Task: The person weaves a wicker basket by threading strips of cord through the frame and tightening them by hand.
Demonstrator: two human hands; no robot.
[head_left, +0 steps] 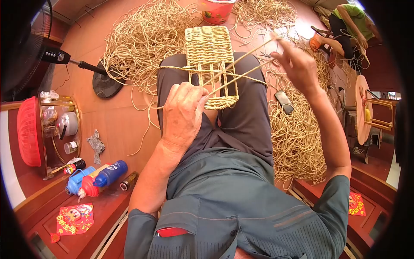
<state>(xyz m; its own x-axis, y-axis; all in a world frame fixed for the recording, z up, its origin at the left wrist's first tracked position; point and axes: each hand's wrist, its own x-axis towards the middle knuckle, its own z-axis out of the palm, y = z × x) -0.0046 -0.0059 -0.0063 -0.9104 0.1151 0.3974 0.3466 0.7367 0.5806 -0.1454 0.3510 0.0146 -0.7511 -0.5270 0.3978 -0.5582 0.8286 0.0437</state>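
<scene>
A small rectangular frame partly woven with straw-coloured cord (pixel 208 47) rests on the person's lap, its far part closely woven and bare rods showing nearer. My left hand (pixel 183 108) lies at the frame's near left side, its fingers pinched on the cord. My right hand (pixel 297 60) is raised to the right of the frame, thumb and forefinger closed on the cord. Two taut lengths of cord (pixel 248 74) run from it down to the left hand. Another strand crosses the bare rods from left to right.
Cord piles lie on the floor at left (pixel 142 39) and right (pixel 297 142). A red bucket (pixel 217 12) stands beyond the frame, a phone (pixel 283 102) on the right pile. A fan base (pixel 108 82) is at left. Another person (pixel 353 26) sits at the upper right.
</scene>
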